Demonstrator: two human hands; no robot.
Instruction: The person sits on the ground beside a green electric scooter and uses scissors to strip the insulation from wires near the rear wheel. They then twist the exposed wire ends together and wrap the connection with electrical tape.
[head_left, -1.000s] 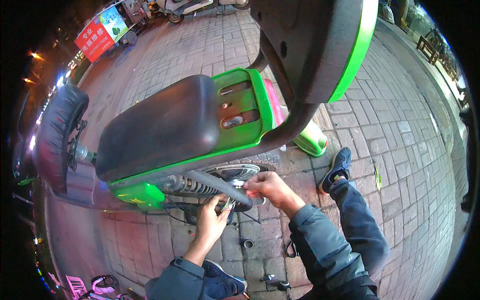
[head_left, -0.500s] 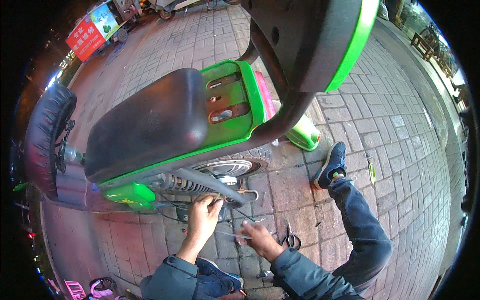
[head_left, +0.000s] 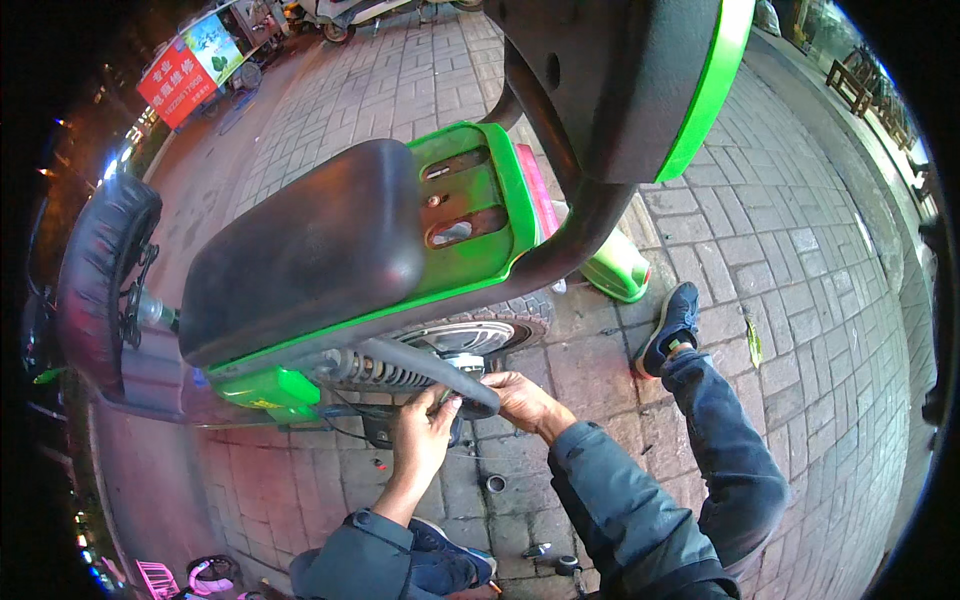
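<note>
Beside the rear wheel (head_left: pixel 460 338) of a green and black electric scooter, both hands work at the end of a thick black tube (head_left: pixel 440 375). My left hand (head_left: pixel 418 440) pinches something small and thin below the tube, too small to name. Close to the tube's end, my right hand (head_left: pixel 532 403) has its thumb and fingers drawn together; the tube hides part of them and whatever they grip. A coil spring (head_left: pixel 375 368) lies left of the hands. Beneath them, a thin pale strand runs over the paving.
The scooter's black seat (head_left: pixel 310 245) and green rear rack (head_left: pixel 465 200) rise above my hands. On the paving are a small round ring (head_left: pixel 496 483) and a green plastic part (head_left: pixel 618 268). My shoe (head_left: pixel 672 325) stands at the right. A red sign (head_left: pixel 177 85) is far left.
My right hand has moved up and forward from above the black-handled scissors to the tube's end. My left hand stays pinched under the tube. The scissors are out of sight now.
</note>
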